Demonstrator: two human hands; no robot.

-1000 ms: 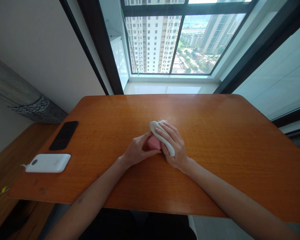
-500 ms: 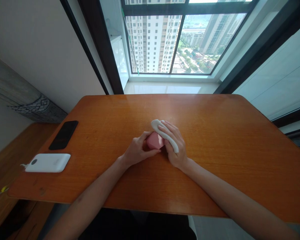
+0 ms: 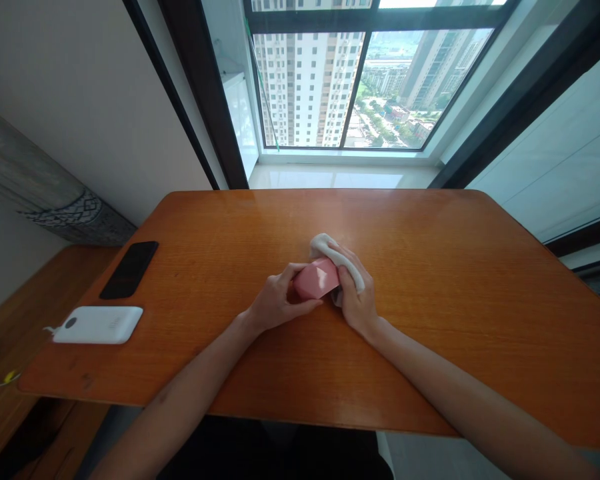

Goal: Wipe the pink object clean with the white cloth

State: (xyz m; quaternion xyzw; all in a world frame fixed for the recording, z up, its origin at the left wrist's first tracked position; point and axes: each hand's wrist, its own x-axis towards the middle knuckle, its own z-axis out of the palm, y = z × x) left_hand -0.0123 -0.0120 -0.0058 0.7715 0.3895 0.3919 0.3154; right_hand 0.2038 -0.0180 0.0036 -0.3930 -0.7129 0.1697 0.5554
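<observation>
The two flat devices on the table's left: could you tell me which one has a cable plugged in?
The white power bank, nearer the table edge. The black phone beyond it has no cable.

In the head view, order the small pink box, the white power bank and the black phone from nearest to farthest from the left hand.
1. Small pink box: held in the left hand, at the table's middle.
2. White power bank: off to the left, near the table's front left edge.
3. Black phone: also left, behind the power bank, slightly farther.
</observation>
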